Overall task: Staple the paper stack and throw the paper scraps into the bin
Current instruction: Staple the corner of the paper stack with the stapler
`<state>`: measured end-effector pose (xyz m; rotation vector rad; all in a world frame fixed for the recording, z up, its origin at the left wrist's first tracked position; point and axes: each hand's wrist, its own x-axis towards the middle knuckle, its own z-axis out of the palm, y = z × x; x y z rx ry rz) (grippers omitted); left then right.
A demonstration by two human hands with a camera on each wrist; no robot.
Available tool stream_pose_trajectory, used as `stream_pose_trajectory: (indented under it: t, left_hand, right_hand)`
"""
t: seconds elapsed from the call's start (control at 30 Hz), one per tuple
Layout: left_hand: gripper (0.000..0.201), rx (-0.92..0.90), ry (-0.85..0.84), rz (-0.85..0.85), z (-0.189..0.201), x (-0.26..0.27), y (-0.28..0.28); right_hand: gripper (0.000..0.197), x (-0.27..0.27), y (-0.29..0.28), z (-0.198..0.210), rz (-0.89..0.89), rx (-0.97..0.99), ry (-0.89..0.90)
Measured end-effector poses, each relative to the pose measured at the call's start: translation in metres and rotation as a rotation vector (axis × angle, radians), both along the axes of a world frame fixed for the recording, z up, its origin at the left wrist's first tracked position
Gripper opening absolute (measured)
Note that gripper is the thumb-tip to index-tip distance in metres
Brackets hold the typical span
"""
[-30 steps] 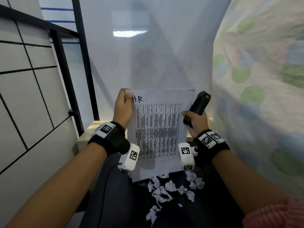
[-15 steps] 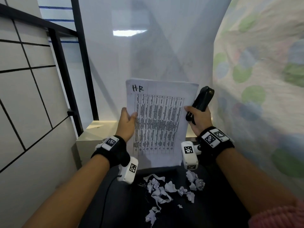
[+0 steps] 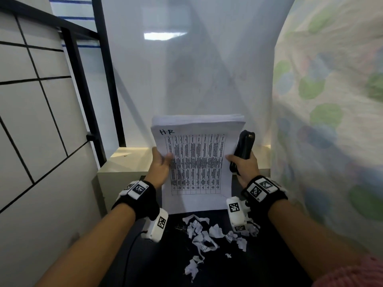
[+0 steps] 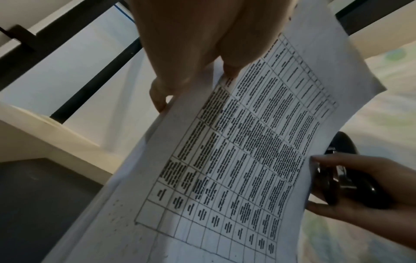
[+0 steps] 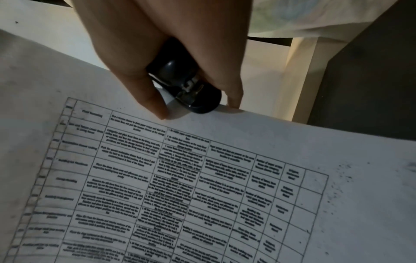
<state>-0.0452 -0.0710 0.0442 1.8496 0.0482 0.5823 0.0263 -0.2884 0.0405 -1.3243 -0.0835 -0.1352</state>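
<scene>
The head view looks forward and down from above both forearms onto the paper stack [image 3: 196, 162] held upright over the dark worktop [image 3: 269, 255]. Each wrist view sits very close (nearly against the sheet), looking along its fingers. All three share the printed table and the black stapler [image 3: 243, 147].

paper stack [image 3: 196, 162] upright on desk [image 3: 259, 266] | stapler [image 3: 243, 146] at its right edge | paper scraps [image 3: 205, 235] on desk, before stack

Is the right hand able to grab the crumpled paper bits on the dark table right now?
Probably not yet. The right hand grips the black stapler and steadies the paper stack, so it is full. The paper scraps lie uncovered below, so the way is otherwise free.
</scene>
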Motion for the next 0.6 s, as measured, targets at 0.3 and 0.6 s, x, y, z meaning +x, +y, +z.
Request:
stream_pose_trajectory:
  t: [0.3, 0.6]
  left_hand:
    - [0.035, -0.009, -0.178, 0.149, 0.038, 0.009, -0.023]
    - [0.027, -0.083, 0.004, 0.087, -0.015, 0.007, -0.018]
  right_hand:
    - [0.04, 0.001, 0.014, 0.027, -0.139, 0.098, -0.112]
    - [0.032, -0.011, 0.009, -0.023, -0.106, -0.087, -0.022]
